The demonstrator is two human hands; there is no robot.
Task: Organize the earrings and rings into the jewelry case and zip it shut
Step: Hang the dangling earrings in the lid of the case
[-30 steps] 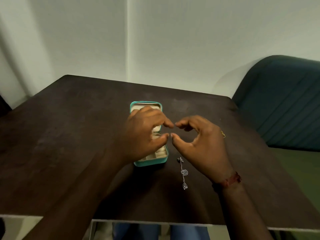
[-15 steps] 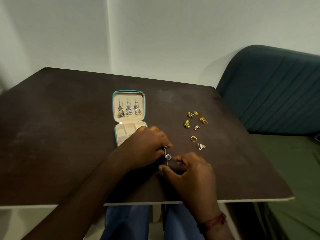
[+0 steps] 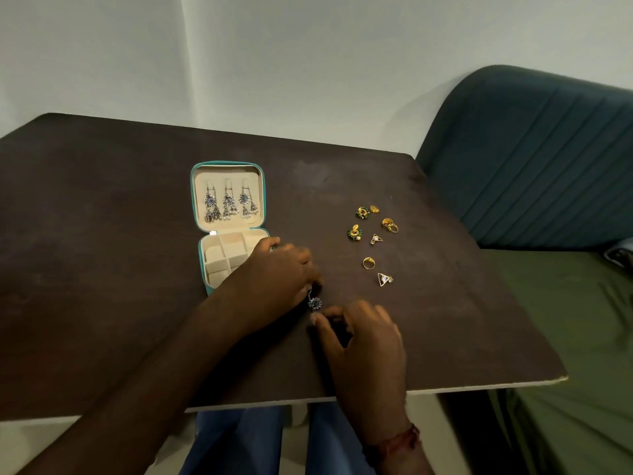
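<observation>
The dark worktop carries an open teal jewelry case, which serves as the landmark here. Its lid lies flat on the far side of its base. Three silver hanging earrings are hooked side by side in the cream lining of the lid. The base holds cream compartments, and those that show look bare.

The left hand reaches over the near right corner of the case and hides that part of the base. Its fingertips are bunched together and pinch the upper end of a fourth silver earring. That earring has a blue stone in a flower setting and sits just off the near right corner of the case, low over the worktop or on it; I cannot tell which.

The right hand is a little further right of the case and nearer the person. Its thumb and forefinger are closed on the lower end of the same earring. A red thread circles its wrist.

Well to the right of the case lies a loose group on the worktop: two green-and-gold studs, two triangle earrings and several gold rings.

Farthest right of the case, beyond the worktop's edge, stands a dark teal padded seat.
</observation>
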